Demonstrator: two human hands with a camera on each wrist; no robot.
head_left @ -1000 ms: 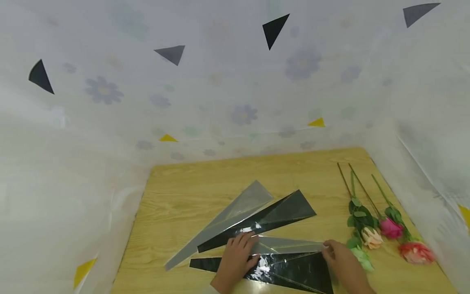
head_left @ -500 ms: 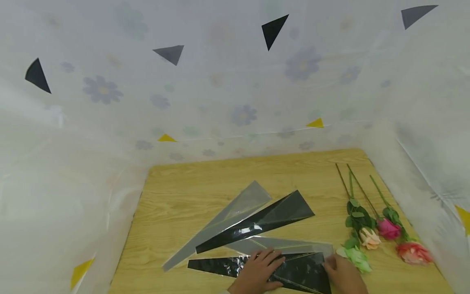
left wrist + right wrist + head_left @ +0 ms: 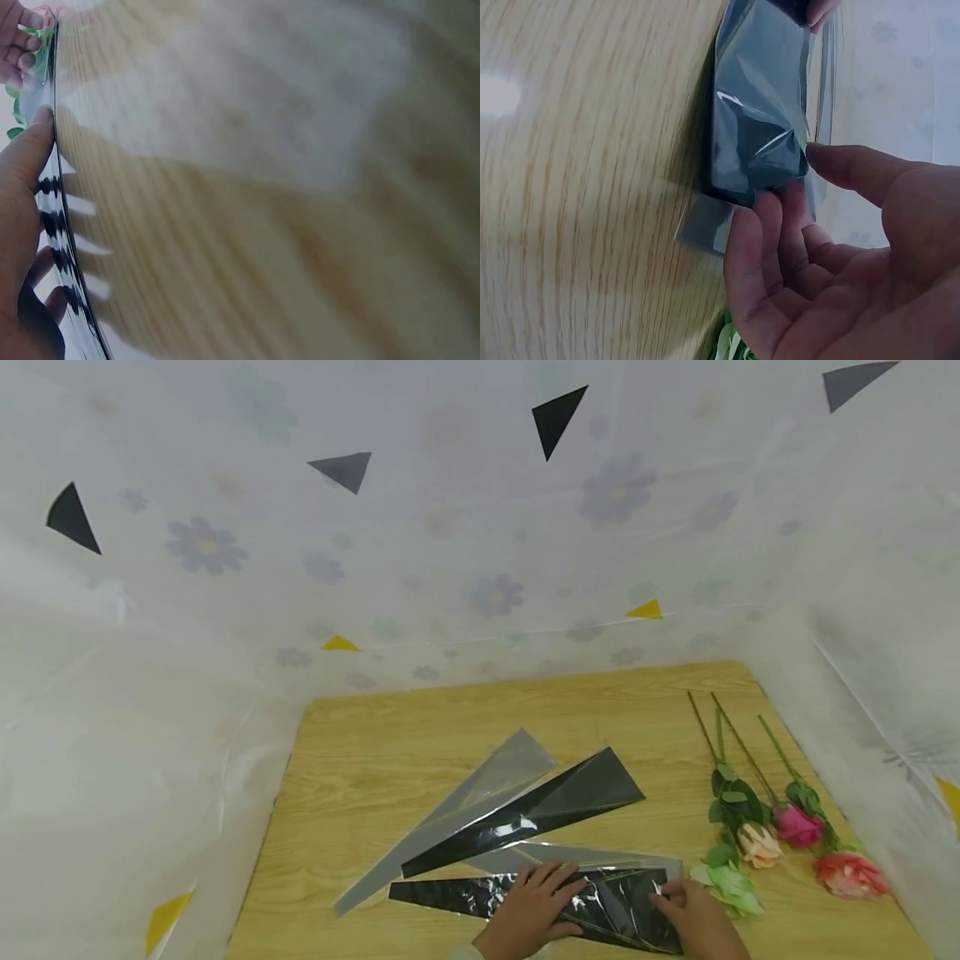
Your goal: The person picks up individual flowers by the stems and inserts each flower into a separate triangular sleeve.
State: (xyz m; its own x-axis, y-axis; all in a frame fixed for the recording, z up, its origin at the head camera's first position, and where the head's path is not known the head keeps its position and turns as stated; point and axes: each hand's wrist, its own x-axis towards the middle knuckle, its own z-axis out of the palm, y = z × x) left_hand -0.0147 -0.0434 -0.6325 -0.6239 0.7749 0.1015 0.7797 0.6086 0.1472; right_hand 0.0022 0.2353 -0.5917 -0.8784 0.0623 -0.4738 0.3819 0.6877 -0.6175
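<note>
A black tapered flower sleeve (image 3: 621, 903), glossy and creased, lies at the front of the table in the head view. My left hand (image 3: 534, 906) rests on its middle with the fingers spread. At the sleeve's wide end, my right hand (image 3: 697, 917) pinches the edge between thumb and fingers. The right wrist view shows the thumb on one side of the black film (image 3: 759, 112) and fingertips at its end. A grey flower sleeve (image 3: 592, 857) lies partly under the black one. Behind them another black sleeve (image 3: 525, 810) overlaps a second grey sleeve (image 3: 457, 814).
Several artificial flowers lie on the right of the wooden table (image 3: 390, 735): a green bloom (image 3: 731, 887), a peach rose (image 3: 759, 845), a magenta rose (image 3: 798, 825) and a coral flower (image 3: 851, 875). White patterned sheeting (image 3: 420, 568) surrounds the table.
My left hand has slid right along the black sleeve and stopped over its middle. My right hand has shifted slightly inward, and the sleeve's wide end is now more buckled.
</note>
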